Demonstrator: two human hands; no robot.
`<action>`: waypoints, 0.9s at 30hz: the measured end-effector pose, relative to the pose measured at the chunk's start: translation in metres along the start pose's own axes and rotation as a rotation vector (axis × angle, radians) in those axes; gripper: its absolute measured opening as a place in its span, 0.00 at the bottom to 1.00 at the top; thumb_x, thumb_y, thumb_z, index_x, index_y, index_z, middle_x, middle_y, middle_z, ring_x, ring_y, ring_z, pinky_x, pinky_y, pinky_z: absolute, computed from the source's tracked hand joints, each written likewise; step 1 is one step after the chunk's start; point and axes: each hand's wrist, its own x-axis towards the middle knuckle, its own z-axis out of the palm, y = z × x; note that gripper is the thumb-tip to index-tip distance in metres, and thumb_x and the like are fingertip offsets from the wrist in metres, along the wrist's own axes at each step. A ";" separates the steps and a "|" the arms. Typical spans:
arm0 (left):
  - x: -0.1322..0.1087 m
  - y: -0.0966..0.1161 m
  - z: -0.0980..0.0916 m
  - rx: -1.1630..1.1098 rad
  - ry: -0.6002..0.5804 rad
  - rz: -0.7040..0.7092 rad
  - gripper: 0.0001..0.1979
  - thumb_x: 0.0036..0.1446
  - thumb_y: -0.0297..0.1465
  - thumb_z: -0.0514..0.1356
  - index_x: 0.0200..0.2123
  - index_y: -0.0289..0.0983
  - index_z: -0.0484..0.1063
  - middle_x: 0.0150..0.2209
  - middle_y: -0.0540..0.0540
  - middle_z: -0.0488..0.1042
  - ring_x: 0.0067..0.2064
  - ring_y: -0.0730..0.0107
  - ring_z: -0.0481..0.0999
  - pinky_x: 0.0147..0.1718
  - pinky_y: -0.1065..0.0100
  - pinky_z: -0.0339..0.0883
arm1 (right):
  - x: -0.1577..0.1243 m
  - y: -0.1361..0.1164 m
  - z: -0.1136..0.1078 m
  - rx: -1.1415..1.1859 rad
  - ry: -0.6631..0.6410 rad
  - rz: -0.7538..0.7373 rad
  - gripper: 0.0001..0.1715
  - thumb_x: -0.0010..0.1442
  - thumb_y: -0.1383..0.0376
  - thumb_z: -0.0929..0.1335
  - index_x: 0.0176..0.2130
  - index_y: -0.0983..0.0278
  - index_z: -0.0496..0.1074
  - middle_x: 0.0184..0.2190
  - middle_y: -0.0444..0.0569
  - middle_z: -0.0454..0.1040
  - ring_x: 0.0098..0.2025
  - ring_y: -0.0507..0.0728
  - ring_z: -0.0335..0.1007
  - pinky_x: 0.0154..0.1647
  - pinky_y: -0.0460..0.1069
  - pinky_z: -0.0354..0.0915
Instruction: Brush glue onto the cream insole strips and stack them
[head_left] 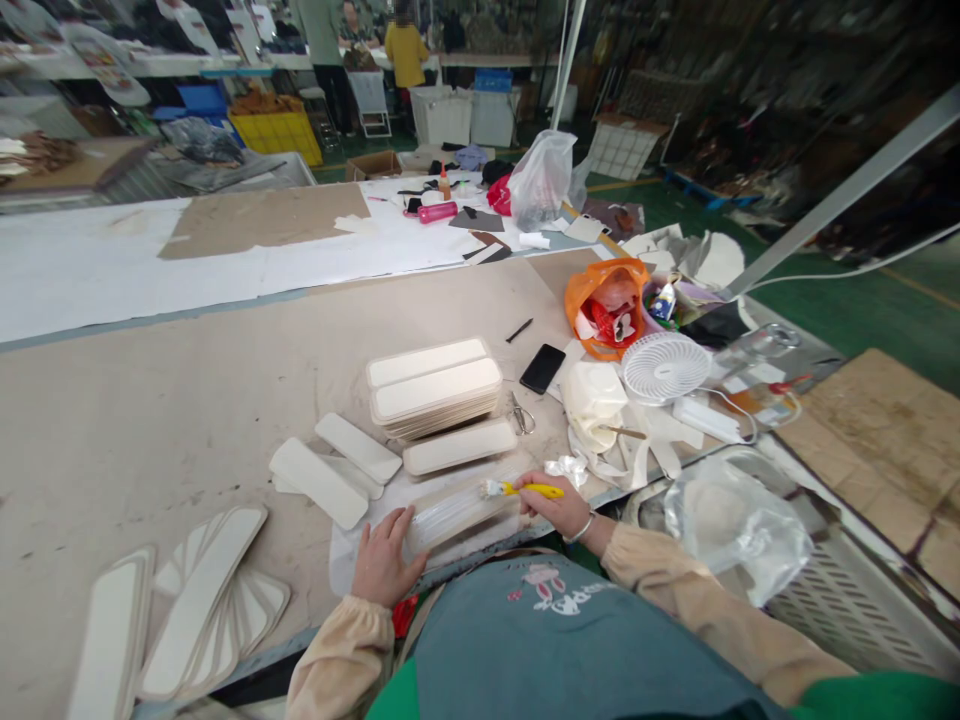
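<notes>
In my right hand [559, 506] is a yellow-handled brush [536, 490], its pale bristles touching the right end of a long strip [457, 517] with a wet-looking, streaked surface. My left hand [388, 560] lies spread at the strip's left end, fingertips on its edge. Under the strip is a whitish sheet [346, 545] along the table's front edge. Just behind it sits a single rounded cream panel [459, 447], and beyond that a neat stack of like panels [435, 390]. Several loose pale strips [322, 480] lie to the left.
Fanned panels [214, 600] spread at the front left. To the right are scissors [523, 415], a black phone [543, 369], a white tub [592, 395], a small fan [666, 367] and an orange bag [607, 300]. A plastic-lined crate [847, 600] stands beside the table. People work far behind.
</notes>
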 end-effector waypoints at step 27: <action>0.001 -0.001 -0.001 -0.051 -0.076 -0.042 0.34 0.51 0.38 0.58 0.60 0.36 0.57 0.58 0.37 0.66 0.58 0.52 0.64 0.60 0.43 0.47 | -0.002 0.006 -0.024 -0.021 0.094 0.112 0.15 0.52 0.57 0.66 0.36 0.63 0.72 0.20 0.43 0.73 0.21 0.53 0.69 0.26 0.48 0.68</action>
